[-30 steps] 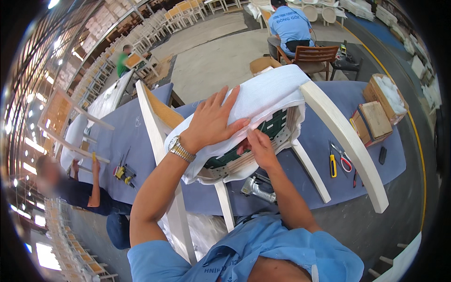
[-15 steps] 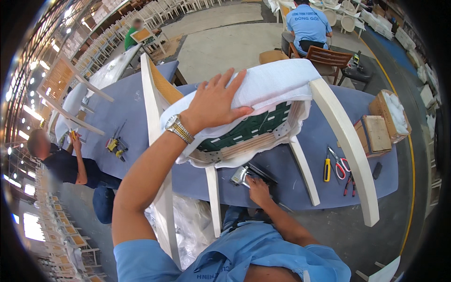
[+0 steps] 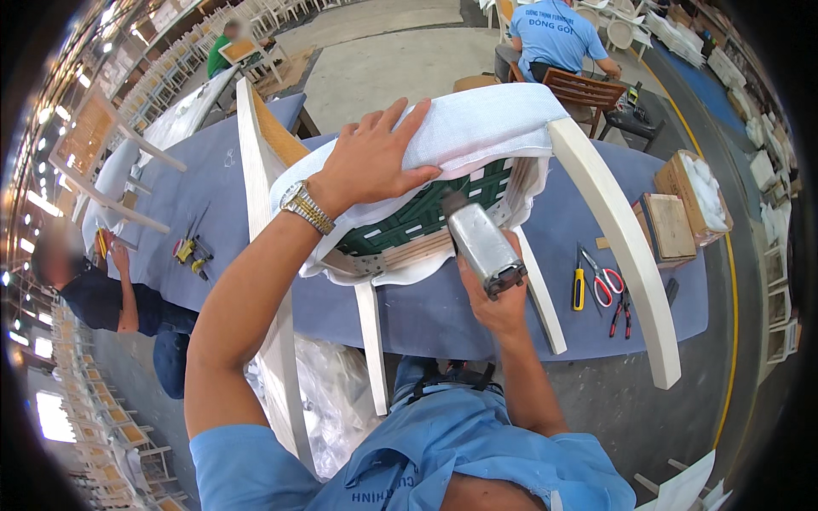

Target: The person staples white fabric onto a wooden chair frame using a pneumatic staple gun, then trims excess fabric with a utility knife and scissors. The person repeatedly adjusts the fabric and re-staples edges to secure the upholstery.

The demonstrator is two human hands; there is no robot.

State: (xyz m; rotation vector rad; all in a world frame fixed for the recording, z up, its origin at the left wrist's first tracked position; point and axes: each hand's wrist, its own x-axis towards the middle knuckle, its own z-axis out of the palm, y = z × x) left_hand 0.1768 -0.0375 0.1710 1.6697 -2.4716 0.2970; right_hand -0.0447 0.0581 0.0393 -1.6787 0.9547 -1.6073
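Observation:
A white wooden chair (image 3: 609, 247) lies tipped on the table, its underside turned toward me. Dark green webbing (image 3: 400, 217) and a wooden frame show under the seat, and pale fabric (image 3: 486, 115) wraps the rim. My left hand (image 3: 371, 162) rests on that fabric with fingers spread, the thumb along the seat edge. In my right hand (image 3: 498, 302) is a silver staple gun (image 3: 481, 243), closed around its handle. The gun is raised in front of the seat's underside, its dark nose near the webbing; whether it touches cannot be told.
On the blue-grey table (image 3: 426, 319) lie a yellow cutter (image 3: 578, 288), red-handled scissors (image 3: 605, 285) and pliers (image 3: 621, 315). Cardboard boxes (image 3: 669, 228) stand at the right. Yellow tools (image 3: 189, 249) and another chair (image 3: 111, 162) are at the left. A person (image 3: 111, 289) works there, another (image 3: 554, 43) sits beyond.
My right hand has lifted the staple gun off the table, up to the seat's underside. My left hand keeps its place on the fabric. The whole view has shifted slightly.

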